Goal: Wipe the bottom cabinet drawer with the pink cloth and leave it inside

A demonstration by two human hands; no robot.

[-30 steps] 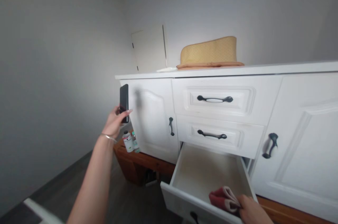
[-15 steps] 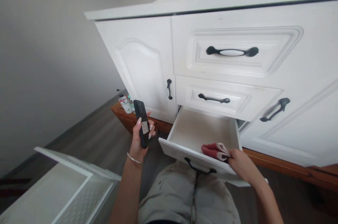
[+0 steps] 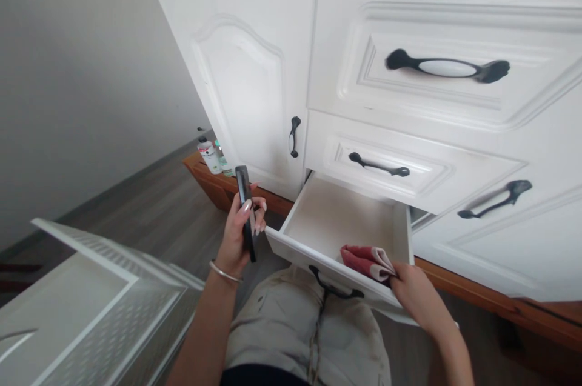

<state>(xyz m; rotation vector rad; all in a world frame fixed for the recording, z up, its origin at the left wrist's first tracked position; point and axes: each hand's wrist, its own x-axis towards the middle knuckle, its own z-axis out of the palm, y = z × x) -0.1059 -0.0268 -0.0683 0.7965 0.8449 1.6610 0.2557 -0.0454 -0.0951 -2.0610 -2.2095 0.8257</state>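
Observation:
My left hand (image 3: pixel 240 228) is wrapped round a black smartphone (image 3: pixel 246 210), seen nearly edge-on and held upright left of the pulled-out drawer. In my right hand (image 3: pixel 411 292) is one end of a folded red cloth (image 3: pixel 364 260) with a pale underside. The cloth hangs over the front right part of the white drawer (image 3: pixel 336 213). My right fingertips are partly hidden behind the hand and the cloth. A dark handle (image 3: pixel 334 289) is on the drawer's front, just above my lap.
White cabinet doors (image 3: pixel 245 77) and closed drawers (image 3: pixel 377 165) with dark handles rise ahead. Bottles (image 3: pixel 210 156) stand on the brown wooden base (image 3: pixel 207 183) at left. A white slatted piece of furniture (image 3: pixel 104 307) is at lower left, over the grey floor (image 3: pixel 150 198).
My view has tipped down and come closer to the cabinet, so the countertop has mostly left the picture. The phone has turned more edge-on. My right hand still grips the cloth over the drawer.

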